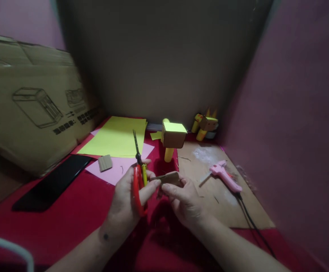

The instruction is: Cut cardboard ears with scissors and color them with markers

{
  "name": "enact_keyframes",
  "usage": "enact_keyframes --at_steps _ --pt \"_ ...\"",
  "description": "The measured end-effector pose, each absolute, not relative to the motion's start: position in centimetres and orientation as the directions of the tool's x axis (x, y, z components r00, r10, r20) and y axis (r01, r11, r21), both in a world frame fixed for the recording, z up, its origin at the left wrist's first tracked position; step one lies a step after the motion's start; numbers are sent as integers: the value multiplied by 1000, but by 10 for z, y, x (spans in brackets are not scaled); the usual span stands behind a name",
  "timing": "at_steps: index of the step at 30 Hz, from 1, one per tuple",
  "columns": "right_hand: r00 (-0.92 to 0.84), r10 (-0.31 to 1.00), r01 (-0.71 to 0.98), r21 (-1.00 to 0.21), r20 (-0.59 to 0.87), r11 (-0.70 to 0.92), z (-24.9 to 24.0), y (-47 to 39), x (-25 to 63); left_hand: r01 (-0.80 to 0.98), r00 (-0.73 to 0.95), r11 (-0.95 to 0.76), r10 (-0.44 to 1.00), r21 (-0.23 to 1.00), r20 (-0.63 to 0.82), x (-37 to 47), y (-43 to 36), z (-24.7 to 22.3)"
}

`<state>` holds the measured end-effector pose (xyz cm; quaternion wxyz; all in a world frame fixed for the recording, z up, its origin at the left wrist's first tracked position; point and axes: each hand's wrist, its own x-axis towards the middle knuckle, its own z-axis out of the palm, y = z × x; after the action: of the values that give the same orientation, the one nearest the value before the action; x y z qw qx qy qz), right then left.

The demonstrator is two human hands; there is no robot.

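My left hand (129, 192) has red-handled scissors (137, 185) hooked in it, their dark blades pointing up and away. Its thumb and fingers also pinch the left end of a small cardboard piece (170, 178). The right end of that piece is between the thumb and fingers of my right hand (185, 196), so both hands hold it at the middle of the view. Just beyond them a cardboard block with a yellow top (174, 135) stands on a yellow leg. A loose cardboard square (105, 163) lies to the left.
Yellow sheets (116, 136) and pink paper (105, 173) lie at left, near a black phone-like slab (53, 183) and a large carton (34, 102). A pink glue gun (225, 176) rests on a cardboard mat (209, 211). A yellow-and-brown figure (206, 124) stands behind.
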<state>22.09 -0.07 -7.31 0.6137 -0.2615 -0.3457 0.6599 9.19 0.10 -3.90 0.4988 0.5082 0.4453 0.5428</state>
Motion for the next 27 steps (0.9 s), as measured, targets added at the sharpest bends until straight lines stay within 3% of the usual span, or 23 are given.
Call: enact_keyframes --at_steps 9,20,23,27 --pt "-119 985 -655 -755 126 17 -69 -3 226 -264 -65 -141 990 954 128 110 -3 -50" --pt "-85 992 -666 -745 95 14 -65 0 223 -290 -50 -157 988 944 149 113 -5 -50" --pt "-88 992 -657 -753 90 10 -64 1 225 -237 -33 -157 988 959 154 110 -5 -46" --pt "-30 997 -645 -763 76 39 -63 6 231 50 79 -99 992 994 94 90 -6 -30"
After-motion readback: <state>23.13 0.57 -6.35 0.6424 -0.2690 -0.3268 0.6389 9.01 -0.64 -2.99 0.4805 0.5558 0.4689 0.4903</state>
